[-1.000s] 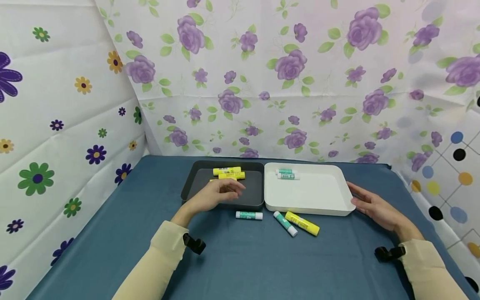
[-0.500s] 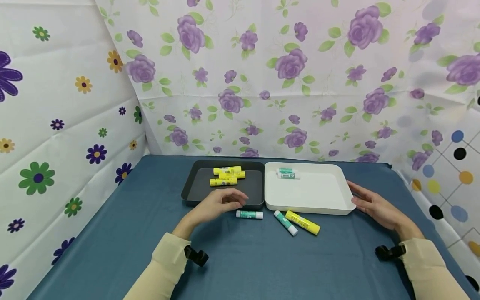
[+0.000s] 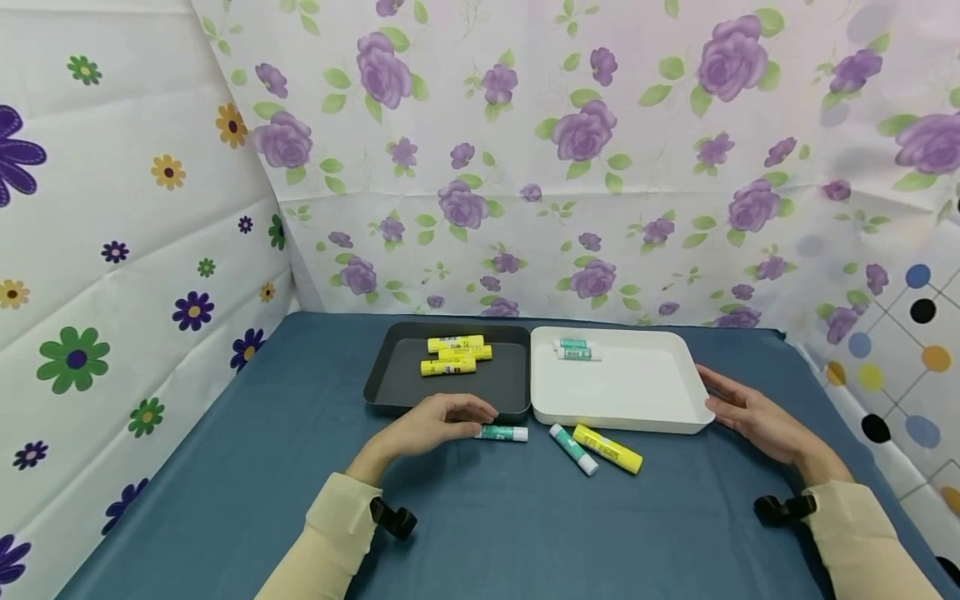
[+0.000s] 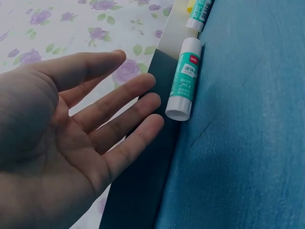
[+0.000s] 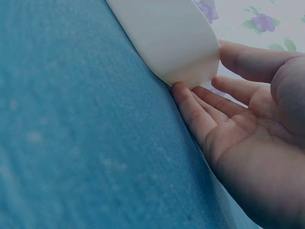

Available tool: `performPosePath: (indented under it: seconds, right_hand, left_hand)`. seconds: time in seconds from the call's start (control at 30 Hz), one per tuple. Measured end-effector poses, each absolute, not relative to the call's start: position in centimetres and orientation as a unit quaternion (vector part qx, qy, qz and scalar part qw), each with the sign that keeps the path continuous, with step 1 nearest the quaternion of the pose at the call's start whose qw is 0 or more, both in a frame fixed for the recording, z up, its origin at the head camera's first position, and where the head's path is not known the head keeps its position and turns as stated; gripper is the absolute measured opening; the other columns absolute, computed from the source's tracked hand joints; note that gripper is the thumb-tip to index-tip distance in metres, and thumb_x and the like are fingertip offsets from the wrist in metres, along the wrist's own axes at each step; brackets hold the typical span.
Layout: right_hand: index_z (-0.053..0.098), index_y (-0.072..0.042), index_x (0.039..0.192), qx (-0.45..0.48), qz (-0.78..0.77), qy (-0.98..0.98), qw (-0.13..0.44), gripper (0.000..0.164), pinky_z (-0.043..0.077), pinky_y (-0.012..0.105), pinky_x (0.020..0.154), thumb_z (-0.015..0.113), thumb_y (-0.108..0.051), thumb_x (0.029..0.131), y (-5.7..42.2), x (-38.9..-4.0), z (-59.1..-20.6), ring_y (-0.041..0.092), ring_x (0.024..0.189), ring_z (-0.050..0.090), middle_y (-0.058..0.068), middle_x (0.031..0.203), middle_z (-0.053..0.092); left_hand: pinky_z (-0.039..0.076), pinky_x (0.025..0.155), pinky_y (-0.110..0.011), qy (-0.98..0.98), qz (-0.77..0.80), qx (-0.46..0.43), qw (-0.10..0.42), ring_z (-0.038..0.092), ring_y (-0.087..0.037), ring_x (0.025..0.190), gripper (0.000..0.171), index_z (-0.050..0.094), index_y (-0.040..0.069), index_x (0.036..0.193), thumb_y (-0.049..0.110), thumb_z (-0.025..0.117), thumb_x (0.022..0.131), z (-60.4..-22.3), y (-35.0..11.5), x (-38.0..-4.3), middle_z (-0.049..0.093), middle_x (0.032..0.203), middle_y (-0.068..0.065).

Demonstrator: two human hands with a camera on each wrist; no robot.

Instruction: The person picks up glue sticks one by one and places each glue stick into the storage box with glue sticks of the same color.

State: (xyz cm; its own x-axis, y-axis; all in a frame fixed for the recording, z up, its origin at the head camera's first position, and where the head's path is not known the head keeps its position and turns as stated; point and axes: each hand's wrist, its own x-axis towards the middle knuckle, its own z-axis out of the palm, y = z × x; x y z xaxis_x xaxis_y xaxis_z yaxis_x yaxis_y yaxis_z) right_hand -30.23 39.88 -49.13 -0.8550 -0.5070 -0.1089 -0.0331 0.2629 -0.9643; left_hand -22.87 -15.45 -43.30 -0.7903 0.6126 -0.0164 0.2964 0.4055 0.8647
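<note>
My left hand (image 3: 431,429) hovers with relaxed, spread fingers beside a green-and-white glue stick (image 3: 502,433) that lies on the cloth in front of the dark tray (image 3: 390,387). In the left wrist view a gap shows between the fingertips and this glue stick (image 4: 183,78); the head view has the hand covering its left end. My right hand (image 3: 757,421) touches the right end of the white tray (image 3: 637,387) with extended fingers. Between the hands lie another green glue stick (image 3: 573,450) and a larger yellow glue stick (image 3: 609,450), side by side and slanted.
Three yellow glue sticks (image 3: 448,367) lie in the dark tray. Two green glue sticks (image 3: 579,354) lie in the white tray, toward its back left. Both trays stand side by side on a blue cloth (image 3: 585,533), with flowered curtains (image 3: 480,167) behind.
My left hand has come back toward me from over the dark tray, down to the green glue stick, uncovering a yellow glue stick. The right hand stays at the white tray.
</note>
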Motion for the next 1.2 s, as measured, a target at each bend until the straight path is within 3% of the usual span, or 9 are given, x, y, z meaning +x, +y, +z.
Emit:
performPosePath:
  seconds: [0.27,0.57,0.83,1.2]
  right_hand:
    - [0.001,-0.015,0.169,-0.176,-0.581,0.767,0.207,0.070,0.042,0.009,0.099,0.044,-0.020,0.114,39.9,-30.2,-49.3,-0.026,0.125,0.035,0.019,0.173,-0.008]
    - [0.001,-0.016,0.169,-0.174,-0.579,0.769,0.207,0.070,0.042,0.009,0.098,0.044,-0.019,0.114,39.8,-30.1,-49.1,-0.025,0.125,0.036,0.021,0.173,-0.008]
    - [0.001,-0.016,0.169,-0.178,-0.580,0.767,0.208,0.070,0.041,0.009,0.098,0.044,-0.020,0.114,39.8,-30.3,-49.1,-0.025,0.125,0.036,0.020,0.173,-0.008]
    - [0.000,-0.015,0.169,-0.185,-0.580,0.766,0.207,0.070,0.042,0.009,0.098,0.043,-0.017,0.114,39.8,-30.2,-49.1,-0.023,0.128,0.036,0.022,0.172,-0.009]
  left_hand:
    - [0.046,0.110,-0.050,0.828,0.454,0.274,0.180,0.058,-0.028,0.133,0.034,0.064,0.011,0.141,0.012,0.059,0.108,-43.7,-15.5,-22.7,0.064,0.141,-0.013]
    - [0.048,0.105,-0.050,0.835,0.434,0.284,0.185,0.059,-0.029,0.131,0.034,0.065,0.012,0.141,0.014,0.059,0.108,-44.1,-15.6,-22.9,0.065,0.140,-0.009]
    - [0.054,0.093,-0.034,0.864,0.383,0.282,0.163,0.066,-0.022,0.115,0.035,0.068,0.012,0.137,0.010,0.067,0.103,-44.3,-14.9,-22.5,0.069,0.131,-0.004]
    - [0.054,0.088,-0.033,0.878,0.349,0.281,0.168,0.065,-0.016,0.102,0.036,0.069,0.009,0.136,0.008,0.071,0.099,-44.4,-14.1,-22.3,0.071,0.116,-0.001]
